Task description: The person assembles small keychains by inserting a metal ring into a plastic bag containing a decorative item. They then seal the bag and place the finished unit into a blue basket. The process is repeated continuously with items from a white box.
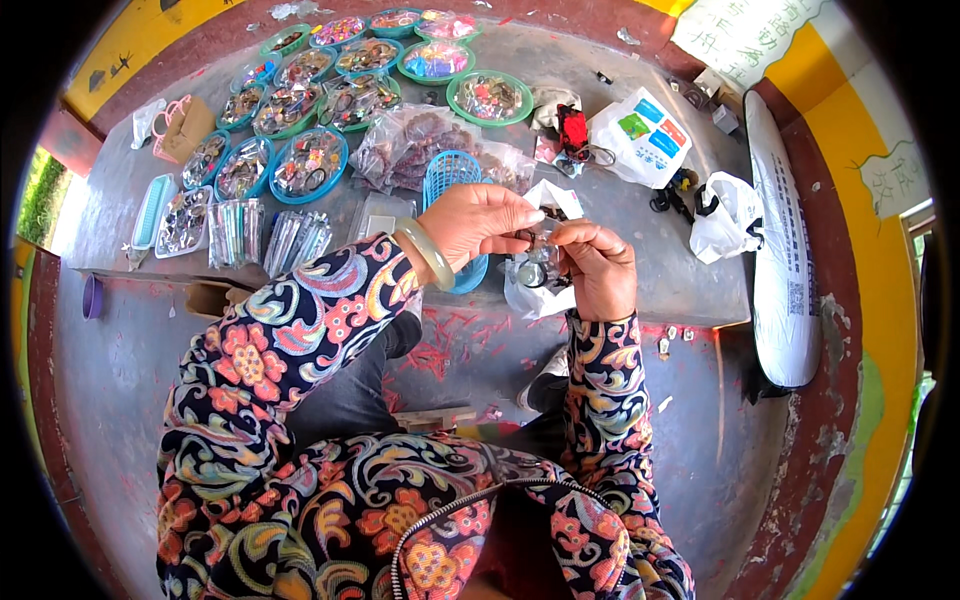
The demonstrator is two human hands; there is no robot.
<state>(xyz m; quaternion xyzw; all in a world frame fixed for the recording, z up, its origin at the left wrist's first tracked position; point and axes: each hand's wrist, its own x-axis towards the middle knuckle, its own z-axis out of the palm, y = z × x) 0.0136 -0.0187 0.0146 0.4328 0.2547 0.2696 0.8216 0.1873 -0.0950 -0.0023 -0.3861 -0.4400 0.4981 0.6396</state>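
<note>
My left hand (470, 222), with a pale green bangle (428, 256) at the wrist, is closed in a pinch, fingertips at a small dark item (525, 237) too small to name. Close beside it, my right hand (603, 268) pinches the edge of what looks like a small clear plastic bag (545, 254). The fingertips of both hands nearly meet. Beneath them lies an opened white plastic bag (535, 300) with dark bits inside. A blue mesh basket (452, 170) stands behind my left hand, and another blue basket (470, 276) is partly hidden under it.
Several round trays of small colourful goods (310, 165) cover the platform's left and back. Clear bags (415, 140) of brownish-red items lie mid-platform. Bundled pens (237, 232) sit near the front edge. White carrier bags (640, 140) and a long white sack (785, 250) stand right.
</note>
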